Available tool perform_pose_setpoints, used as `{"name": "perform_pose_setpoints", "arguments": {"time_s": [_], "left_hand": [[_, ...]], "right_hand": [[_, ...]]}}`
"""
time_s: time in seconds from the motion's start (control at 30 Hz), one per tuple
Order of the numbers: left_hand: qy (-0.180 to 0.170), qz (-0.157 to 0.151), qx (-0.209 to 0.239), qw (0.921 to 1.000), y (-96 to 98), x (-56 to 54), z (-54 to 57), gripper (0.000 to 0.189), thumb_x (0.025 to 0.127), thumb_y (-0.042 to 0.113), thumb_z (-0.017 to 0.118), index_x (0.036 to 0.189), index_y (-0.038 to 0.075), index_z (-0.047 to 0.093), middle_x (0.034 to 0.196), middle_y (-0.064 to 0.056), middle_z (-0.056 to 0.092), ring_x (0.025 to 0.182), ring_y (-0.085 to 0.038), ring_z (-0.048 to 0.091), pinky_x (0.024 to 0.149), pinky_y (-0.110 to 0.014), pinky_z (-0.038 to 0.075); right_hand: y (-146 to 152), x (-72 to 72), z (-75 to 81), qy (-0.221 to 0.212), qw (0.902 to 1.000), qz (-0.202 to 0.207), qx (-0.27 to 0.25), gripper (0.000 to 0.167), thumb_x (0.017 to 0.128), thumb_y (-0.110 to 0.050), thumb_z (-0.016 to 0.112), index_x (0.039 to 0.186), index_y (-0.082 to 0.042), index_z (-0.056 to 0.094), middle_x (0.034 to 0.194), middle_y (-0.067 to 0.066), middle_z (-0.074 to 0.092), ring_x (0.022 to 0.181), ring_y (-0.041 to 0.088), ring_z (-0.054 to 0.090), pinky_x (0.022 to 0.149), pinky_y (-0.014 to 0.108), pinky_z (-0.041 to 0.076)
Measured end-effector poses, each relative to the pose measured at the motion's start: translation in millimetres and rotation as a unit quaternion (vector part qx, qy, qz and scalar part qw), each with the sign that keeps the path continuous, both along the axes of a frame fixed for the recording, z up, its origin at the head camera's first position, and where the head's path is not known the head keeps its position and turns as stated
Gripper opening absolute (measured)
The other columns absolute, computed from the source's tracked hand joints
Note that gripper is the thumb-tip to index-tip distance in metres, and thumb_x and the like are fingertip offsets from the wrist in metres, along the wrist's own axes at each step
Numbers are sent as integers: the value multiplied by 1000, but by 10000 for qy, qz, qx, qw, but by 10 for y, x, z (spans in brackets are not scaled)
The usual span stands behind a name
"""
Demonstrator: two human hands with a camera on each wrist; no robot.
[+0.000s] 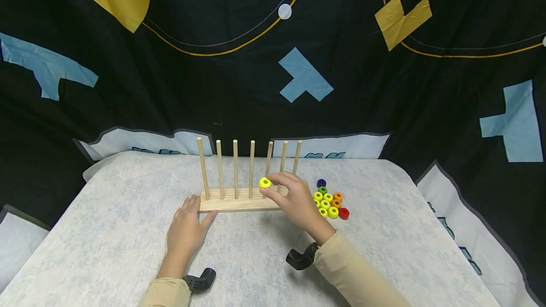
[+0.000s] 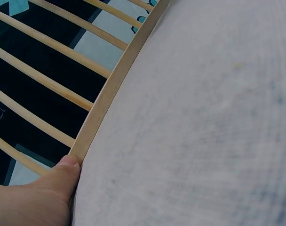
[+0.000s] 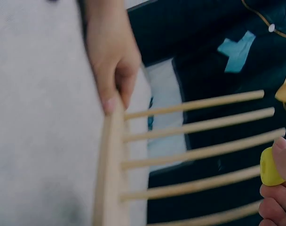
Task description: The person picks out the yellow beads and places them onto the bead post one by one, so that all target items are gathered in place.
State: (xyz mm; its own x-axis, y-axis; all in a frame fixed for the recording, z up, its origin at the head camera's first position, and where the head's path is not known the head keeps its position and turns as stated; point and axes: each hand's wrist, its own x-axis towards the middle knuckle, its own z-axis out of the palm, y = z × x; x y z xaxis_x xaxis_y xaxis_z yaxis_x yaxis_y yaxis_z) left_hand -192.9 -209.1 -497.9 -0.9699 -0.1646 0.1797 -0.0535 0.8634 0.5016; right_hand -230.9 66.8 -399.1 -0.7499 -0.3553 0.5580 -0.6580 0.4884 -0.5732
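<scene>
A wooden peg stand [image 1: 241,205] with a row of several upright dowels sits toward the back of the table. My left hand [image 1: 186,231] grips the left end of its base, the thumb [image 2: 67,172] along the front edge and the fingers around the end. Between thumb and fingertips, my right hand [image 1: 295,203] pinches a yellow bead [image 1: 265,183] with a hole through it. In the head view the bead is held above the base, overlapping the gap between the middle dowels and those on the right. The right wrist view also shows the bead [image 3: 270,169] near the dowel tips.
Right of the stand lies a cluster of loose beads: several yellow beads [image 1: 325,204], a dark blue bead [image 1: 321,183], a green bead [image 1: 322,190], orange beads [image 1: 336,203] and a red bead [image 1: 343,213]. A black cloth [image 1: 239,94] hangs behind the table [image 1: 128,231].
</scene>
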Motion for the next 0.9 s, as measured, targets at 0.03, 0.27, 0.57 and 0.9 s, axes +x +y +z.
{"name": "perform_pose_setpoints", "arguments": {"time_s": [0.03,0.27,0.57,0.9], "left_hand": [[-3,-1,5,10000,2,0,0,78,98,44,59,149,-9,34,155,-30,33,148,-45,25,124,-56,18],[-100,-10,-10,9999,8,11,24,77,99,44,58,150,-8,33,156,-30,31,149,-44,24,125,-55,16],[-139,16,-40,9999,6,7,22,77,99,44,58,150,-8,33,157,-29,31,149,-43,24,125,-55,17],[-140,51,4,9999,21,-2,26,75,98,42,59,149,-8,34,156,-29,33,149,-43,26,125,-55,18]], "right_hand": [[-39,3,47,49,10000,38,-16,35,86,-24,79,118,-12,72,113,0,73,100,15,65,84,37,59],[-269,-18,347,456,9988,146,26,35,86,-24,79,118,-11,71,111,-1,72,97,10,63,82,26,57],[-514,-150,607,608,9980,119,-122,38,87,-24,77,121,-8,70,112,2,71,99,14,64,84,23,57],[-832,-309,820,563,9982,173,90,40,90,-25,75,126,-9,67,119,3,70,103,14,63,88,21,54]]}}
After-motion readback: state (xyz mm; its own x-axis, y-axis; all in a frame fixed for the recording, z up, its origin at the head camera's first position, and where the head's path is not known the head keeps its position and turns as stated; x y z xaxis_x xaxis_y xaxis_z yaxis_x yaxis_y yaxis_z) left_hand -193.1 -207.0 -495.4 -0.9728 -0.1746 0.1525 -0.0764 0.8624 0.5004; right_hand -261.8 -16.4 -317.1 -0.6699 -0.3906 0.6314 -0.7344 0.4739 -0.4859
